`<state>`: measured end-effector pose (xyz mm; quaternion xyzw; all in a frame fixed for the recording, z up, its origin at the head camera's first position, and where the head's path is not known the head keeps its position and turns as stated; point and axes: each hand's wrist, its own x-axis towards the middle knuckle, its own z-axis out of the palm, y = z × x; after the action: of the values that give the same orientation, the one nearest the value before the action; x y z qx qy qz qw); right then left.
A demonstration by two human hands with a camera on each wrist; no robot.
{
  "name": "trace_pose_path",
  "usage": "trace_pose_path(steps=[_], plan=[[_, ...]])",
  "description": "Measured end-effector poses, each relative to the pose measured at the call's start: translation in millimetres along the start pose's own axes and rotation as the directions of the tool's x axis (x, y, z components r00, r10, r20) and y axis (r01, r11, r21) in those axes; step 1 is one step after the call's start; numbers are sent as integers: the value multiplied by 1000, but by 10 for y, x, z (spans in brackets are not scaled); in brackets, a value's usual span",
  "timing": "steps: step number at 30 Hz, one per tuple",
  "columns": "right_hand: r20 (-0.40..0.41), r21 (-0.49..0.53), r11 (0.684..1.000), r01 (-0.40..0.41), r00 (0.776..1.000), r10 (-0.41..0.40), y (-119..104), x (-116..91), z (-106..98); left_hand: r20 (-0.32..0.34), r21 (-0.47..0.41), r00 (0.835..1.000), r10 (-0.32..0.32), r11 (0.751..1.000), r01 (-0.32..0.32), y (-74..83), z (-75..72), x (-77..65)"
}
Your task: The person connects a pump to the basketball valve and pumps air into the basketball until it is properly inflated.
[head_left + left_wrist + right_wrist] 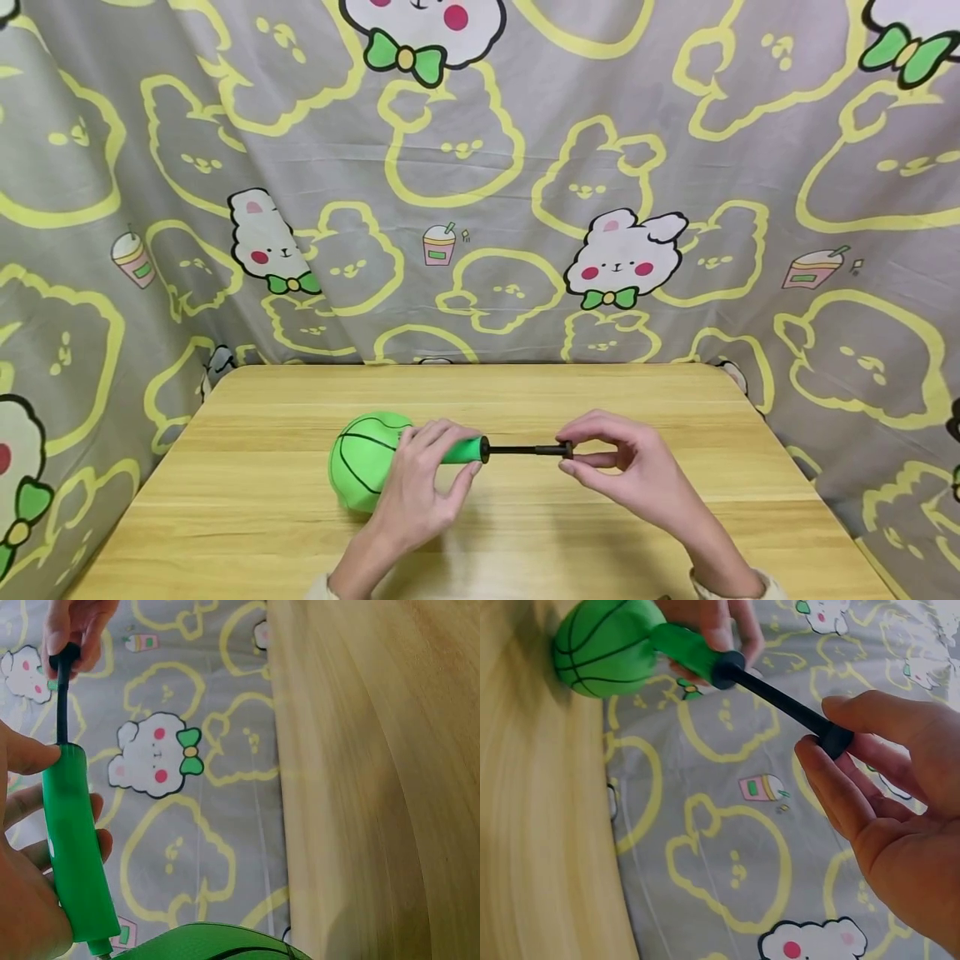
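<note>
A small green hand pump [75,847] lies level between the two hands, its black rod [517,450] drawn out of the barrel. My left hand [423,487] grips the green barrel, with the thumb near its black end cap. At the rod's far end, the right hand [900,780] pinches the black handle [834,740] between thumb and fingers. Against the pump's other end is a green ball [363,467] with black basketball lines; in the left wrist view a thin metal tip shows between barrel and ball. The left hand hides part of the ball in the head view.
The light wooden table [277,400] lies under the hands and ball. Behind it and along both sides hangs a grey curtain [480,292] with yellow outlines and rabbit faces. A small dark object [663,597] shows at the bottom edge of the head view.
</note>
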<state>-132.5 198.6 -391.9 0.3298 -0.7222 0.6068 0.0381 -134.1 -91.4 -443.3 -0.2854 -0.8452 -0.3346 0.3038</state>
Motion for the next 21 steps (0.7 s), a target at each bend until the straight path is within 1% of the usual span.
trace_pose_path(steps=[8,13,15,21], plan=[[5,-31,999,-20,1000,20,-50,-21,-120,11,-11,999,-30,999,30,-38,-18,2],[6,-12,1000,-25,1000,25,-46,-20,-125,-1,-8,1000,-21,1000,21,-34,-10,3],[-3,-4,1000,-17,1000,17,-37,-21,-116,-6,-8,1000,-22,1000,22,-28,-7,2],[-29,-7,999,43,999,-43,18,-9,-41,9,-8,1000,-28,1000,28,10,-14,5]])
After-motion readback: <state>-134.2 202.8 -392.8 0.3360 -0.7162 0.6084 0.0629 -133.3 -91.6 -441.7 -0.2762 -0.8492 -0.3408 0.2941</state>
